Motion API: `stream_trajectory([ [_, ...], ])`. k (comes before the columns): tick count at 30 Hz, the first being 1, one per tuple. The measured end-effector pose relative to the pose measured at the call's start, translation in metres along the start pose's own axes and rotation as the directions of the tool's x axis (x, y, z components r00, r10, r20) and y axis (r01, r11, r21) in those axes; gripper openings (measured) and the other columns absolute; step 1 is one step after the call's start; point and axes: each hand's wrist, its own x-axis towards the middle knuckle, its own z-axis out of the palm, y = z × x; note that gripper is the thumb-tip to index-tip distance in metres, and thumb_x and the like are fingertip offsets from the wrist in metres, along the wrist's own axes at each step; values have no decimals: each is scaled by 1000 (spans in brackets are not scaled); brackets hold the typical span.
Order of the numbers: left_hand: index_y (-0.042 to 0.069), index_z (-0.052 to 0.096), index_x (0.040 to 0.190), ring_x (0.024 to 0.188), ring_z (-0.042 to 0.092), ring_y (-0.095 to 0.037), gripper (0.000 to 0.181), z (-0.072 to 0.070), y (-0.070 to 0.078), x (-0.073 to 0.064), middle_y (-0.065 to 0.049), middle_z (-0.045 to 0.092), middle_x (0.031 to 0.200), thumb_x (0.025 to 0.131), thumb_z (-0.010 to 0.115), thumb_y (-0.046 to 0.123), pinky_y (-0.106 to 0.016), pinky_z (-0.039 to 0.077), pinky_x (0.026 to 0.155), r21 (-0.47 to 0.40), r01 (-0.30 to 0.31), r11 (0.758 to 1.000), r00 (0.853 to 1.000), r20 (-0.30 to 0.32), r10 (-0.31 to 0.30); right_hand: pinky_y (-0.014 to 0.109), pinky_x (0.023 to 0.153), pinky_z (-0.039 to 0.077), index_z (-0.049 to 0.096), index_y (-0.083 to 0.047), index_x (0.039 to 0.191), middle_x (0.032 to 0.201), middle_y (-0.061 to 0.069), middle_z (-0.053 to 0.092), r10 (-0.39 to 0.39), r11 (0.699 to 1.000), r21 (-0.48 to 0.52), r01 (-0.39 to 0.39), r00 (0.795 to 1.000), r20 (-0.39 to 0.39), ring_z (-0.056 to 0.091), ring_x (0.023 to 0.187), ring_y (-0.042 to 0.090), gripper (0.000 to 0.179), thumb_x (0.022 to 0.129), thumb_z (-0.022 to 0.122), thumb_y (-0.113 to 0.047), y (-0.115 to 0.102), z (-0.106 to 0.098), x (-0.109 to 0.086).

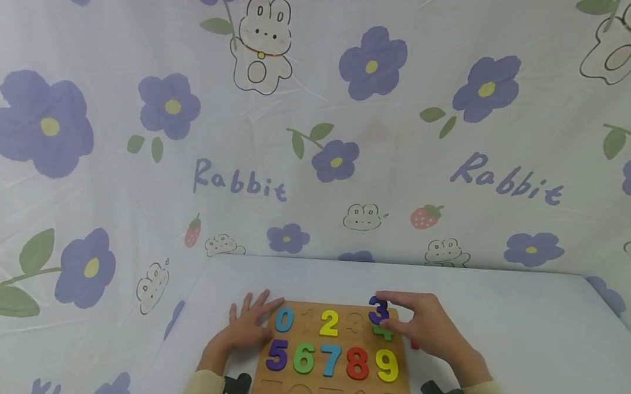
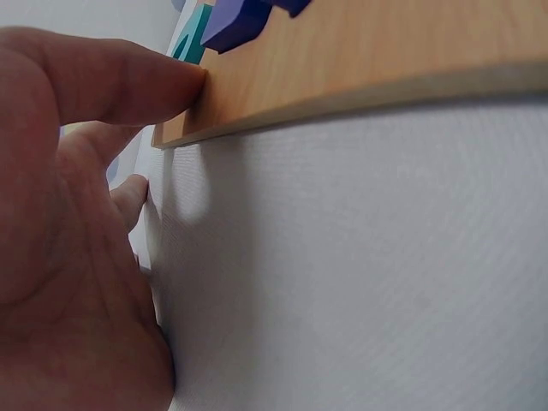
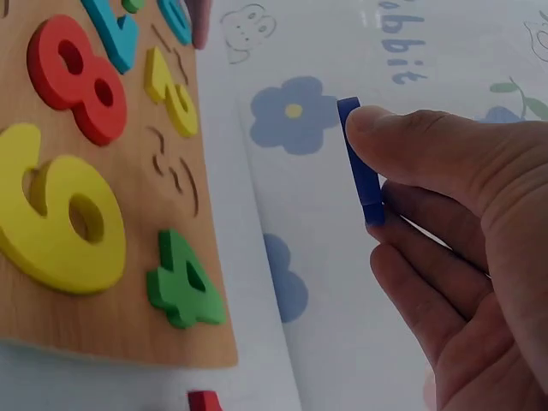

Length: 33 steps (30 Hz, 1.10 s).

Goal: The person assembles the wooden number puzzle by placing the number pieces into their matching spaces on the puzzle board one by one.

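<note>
A wooden number board lies on the white table. Spread at its upper left corner, my left hand rests its thumb on the wood, by the light blue 0 and purple 5. My right hand pinches a dark blue number 3 between thumb and fingers. That piece is held above the board's upper right, partly covering the green 4 in the head view; the right wrist view shows it edge-on. The 3-shaped recess and 1-shaped recess hold no pieces.
Yellow 2, green 6, blue 7, red 8 and yellow 9 sit on the board. A red piece lies beside its right edge, mostly hidden. A flower-patterned curtain hangs behind the table.
</note>
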Motion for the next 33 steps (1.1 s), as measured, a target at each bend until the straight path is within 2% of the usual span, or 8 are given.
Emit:
stream_trajectory([
  [4,25,54,163,167,-5,-58,81,-6,8,-4,-22,22,182,85,70,18,-81,-15,126,-24,1,1000,1000,20,-1,50,95,67,78,-27,136,136,-4,79,-6,1000,24,6,1000,23,79,116,27,50,89,92,-25,-2,12,5],
  [6,23,54,163,167,-5,-58,81,-8,11,-6,-22,22,182,84,70,18,-81,-17,125,-32,5,999,1000,28,-4,53,111,59,79,-25,135,135,-5,80,-33,999,7,33,999,22,74,130,26,48,89,92,-26,-2,18,9],
  [13,27,55,163,168,-4,-57,81,-2,3,-2,-19,23,182,84,72,21,-80,-14,126,-7,1,1000,1000,2,-1,53,110,60,80,-20,133,133,-2,80,-58,998,35,56,997,51,75,129,26,46,90,92,-24,2,34,17],
  [16,31,55,162,167,-4,-57,80,1,-4,2,-19,24,182,84,72,22,-81,-15,126,5,-10,1000,1000,-10,10,52,109,60,80,-20,133,131,-2,81,-39,998,50,35,997,66,75,128,27,44,90,91,-23,3,40,20],
  [20,34,55,162,167,-6,-58,80,0,-3,2,-19,23,182,85,72,23,-81,-18,124,-4,-18,1000,1000,0,18,54,111,59,79,-20,135,132,-1,81,3,998,54,-9,995,99,74,130,30,45,91,90,-22,4,47,21],
  [25,31,52,164,168,-7,-55,79,-1,0,0,-15,21,184,88,70,23,-78,-18,127,9,-2,1000,1000,13,2,56,112,58,79,-18,135,130,0,81,28,998,48,-33,993,114,74,129,31,46,90,91,-20,5,54,22],
  [30,27,55,162,167,-4,-57,79,-2,5,-2,-19,24,182,85,72,19,-80,-15,126,-7,2,1000,1000,-4,-2,59,113,56,78,-18,135,131,1,81,46,997,53,-54,989,138,73,130,31,46,91,90,-19,8,59,24],
  [33,25,56,162,167,-4,-57,79,-6,10,-5,-19,23,182,85,73,18,-80,-14,127,-11,14,1000,1000,12,-14,60,113,56,78,-19,136,132,1,80,56,996,63,-67,985,164,73,128,30,47,91,90,-20,11,63,24],
])
